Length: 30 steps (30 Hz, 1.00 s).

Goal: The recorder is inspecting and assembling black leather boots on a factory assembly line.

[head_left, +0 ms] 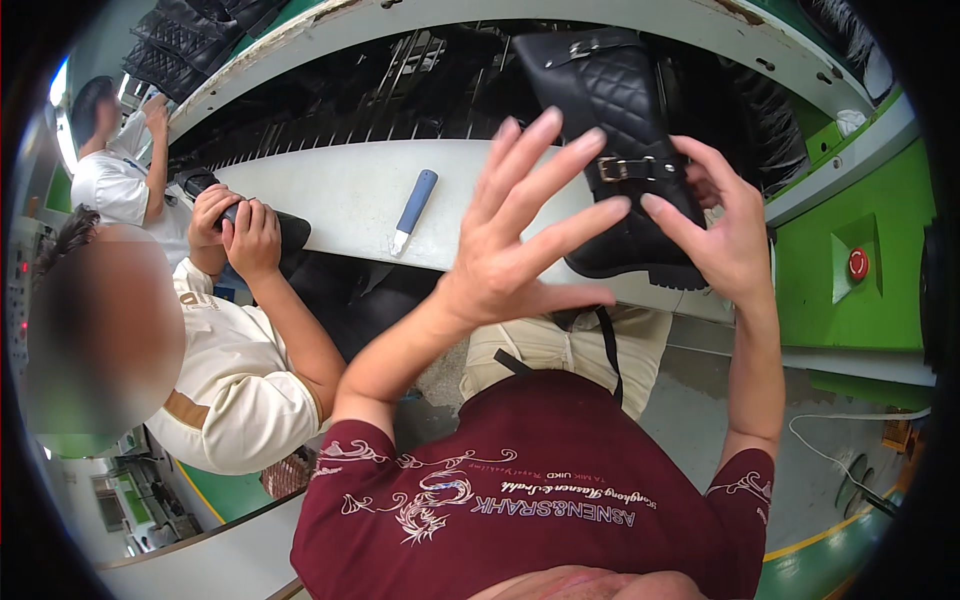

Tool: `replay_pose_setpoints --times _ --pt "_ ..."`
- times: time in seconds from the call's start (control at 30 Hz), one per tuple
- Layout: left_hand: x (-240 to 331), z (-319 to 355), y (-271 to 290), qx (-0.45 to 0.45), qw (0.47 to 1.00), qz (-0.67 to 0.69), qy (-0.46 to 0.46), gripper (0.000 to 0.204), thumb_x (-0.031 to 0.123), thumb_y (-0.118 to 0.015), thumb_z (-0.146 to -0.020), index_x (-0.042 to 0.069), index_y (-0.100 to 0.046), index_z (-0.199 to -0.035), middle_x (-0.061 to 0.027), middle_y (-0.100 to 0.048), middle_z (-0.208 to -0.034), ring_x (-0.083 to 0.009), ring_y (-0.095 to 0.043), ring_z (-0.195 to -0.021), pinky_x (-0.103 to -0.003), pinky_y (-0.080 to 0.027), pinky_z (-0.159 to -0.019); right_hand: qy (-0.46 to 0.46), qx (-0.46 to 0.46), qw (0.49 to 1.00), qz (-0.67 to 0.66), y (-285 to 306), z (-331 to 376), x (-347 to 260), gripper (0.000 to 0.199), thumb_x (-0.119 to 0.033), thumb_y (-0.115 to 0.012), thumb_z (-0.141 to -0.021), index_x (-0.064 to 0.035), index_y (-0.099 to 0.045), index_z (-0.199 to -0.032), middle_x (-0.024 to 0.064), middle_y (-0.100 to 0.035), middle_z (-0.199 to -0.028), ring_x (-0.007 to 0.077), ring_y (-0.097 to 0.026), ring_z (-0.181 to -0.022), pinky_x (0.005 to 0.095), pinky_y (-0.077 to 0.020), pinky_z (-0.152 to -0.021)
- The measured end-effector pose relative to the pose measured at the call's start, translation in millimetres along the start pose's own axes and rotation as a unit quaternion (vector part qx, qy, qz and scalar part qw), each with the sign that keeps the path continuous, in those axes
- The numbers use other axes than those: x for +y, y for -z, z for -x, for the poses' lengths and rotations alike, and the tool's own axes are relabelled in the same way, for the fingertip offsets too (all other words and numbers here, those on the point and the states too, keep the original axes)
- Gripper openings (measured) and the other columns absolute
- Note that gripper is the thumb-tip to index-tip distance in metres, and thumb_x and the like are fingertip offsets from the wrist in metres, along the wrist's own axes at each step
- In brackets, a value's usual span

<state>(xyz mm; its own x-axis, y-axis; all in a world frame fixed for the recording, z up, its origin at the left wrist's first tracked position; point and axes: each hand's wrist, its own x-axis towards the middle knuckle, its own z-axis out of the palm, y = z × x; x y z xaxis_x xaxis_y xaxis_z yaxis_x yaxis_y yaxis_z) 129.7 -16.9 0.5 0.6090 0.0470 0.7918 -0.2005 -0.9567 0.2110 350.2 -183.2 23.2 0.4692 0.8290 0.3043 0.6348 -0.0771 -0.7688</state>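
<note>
Between both hands, right hand point(725, 235) grips black boot point(620, 110).

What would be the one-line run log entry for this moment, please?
left hand: open, fingers spread, beside black quilted boot | right hand: holding boot at buckle strap | blue-handled tool: lying on white ledge, untouched

No packages and no screens are showing anywhere in this view. The nearest thing to a sign is a small grey square panel point(858, 266) sitting on the green machine housing point(890, 190) at the right edge, carrying a round red button point(858, 263) at its middle. Far left, a pale control panel point(20, 275) is showing tiny red lights, too small to read.
</note>
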Motion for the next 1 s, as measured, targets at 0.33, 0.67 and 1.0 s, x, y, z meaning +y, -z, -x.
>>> replay_pose_setpoints --times 0.33,0.67,1.0 --pt "-36.9 -59.1 11.2 -0.187 0.966 -0.175 -0.046 0.067 0.064 -0.094 -0.065 0.013 -0.077 -0.105 0.0005 -0.066 -0.081 -0.0219 -0.069 -0.075 -0.036 -0.048 -0.072 0.116 0.041 0.963 -0.239 -18.6 3.1 60.0 0.079 -0.049 -0.086 -0.096 -0.0032 -0.059 -0.153 0.0115 -0.071 -0.137 0.0236 -0.068 -0.127 0.0394 -0.0513 -0.112" --pt "-42.7 -58.3 1.0 -0.231 0.956 -0.174 0.043 0.069 0.072 -0.089 -0.075 0.009 -0.078 -0.100 -0.0066 -0.073 -0.071 -0.0286 -0.073 -0.064 -0.038 -0.055 -0.067 0.129 0.216 0.937 -0.243 -106.9 -1.6 81.1 0.067 -0.060 -0.040 -0.117 0.0002 -0.065 -0.133 0.0124 -0.062 -0.119 0.0234 -0.062 -0.108 0.0353 -0.0494 -0.097" --pt "-44.7 -63.5 -11.8 -0.229 0.960 -0.160 -0.001 0.066 0.068 -0.091 -0.075 0.009 -0.077 -0.098 -0.0056 -0.070 -0.068 -0.0267 -0.071 -0.061 -0.037 -0.054 -0.062 0.127 0.255 0.923 -0.259 -112.4 -3.9 84.8 0.061 -0.052 -0.038 -0.118 0.0007 -0.068 -0.123 0.0131 -0.065 -0.113 0.0252 -0.065 -0.099 0.0358 -0.0524 -0.090"
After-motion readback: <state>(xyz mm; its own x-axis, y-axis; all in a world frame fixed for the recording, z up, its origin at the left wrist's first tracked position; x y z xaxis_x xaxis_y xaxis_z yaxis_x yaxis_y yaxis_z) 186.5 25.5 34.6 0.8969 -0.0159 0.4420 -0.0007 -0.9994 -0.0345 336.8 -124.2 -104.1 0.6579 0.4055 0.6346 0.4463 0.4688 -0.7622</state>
